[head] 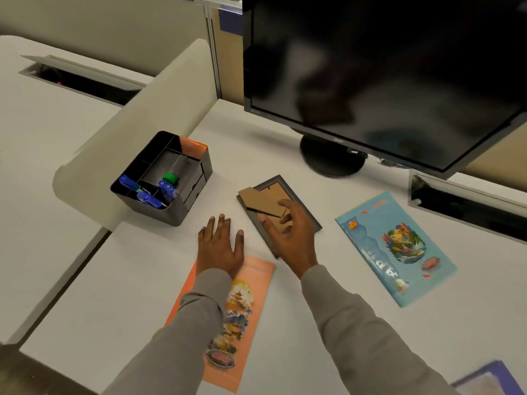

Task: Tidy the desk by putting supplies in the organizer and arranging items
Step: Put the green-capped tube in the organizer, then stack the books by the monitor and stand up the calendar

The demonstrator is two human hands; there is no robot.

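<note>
nearest, at the bottom right corner, a purple-edged folder (484, 377) pokes into view. just left of it two grey sleeves (182, 323) reach forward over the white desk (99, 295). an orange booklet (242, 315) lies flat under the left arm. the left hand (221, 246) rests palm down with fingers spread flat, its heel on the booklet's far end and fingertips on bare desk, holding nothing. the right hand (288, 232) sits over the near end of a dark picture frame (273, 206) lying face down, fingers loosely curled and part open, touching the brown backing; whether it has a real grip on it i cannot tell. right of the frame, well apart, a blue booklet (396, 249) lies flat. further left stands a black organizer (182, 206) against a beige divider (137, 132), with blue markers (148, 192) in its near compartments, a green-capped item (170, 177) in the middle one and an orange pad (194, 148) at its far corner. farthest, a dark monitor (385, 67) stands on a round base.
</note>
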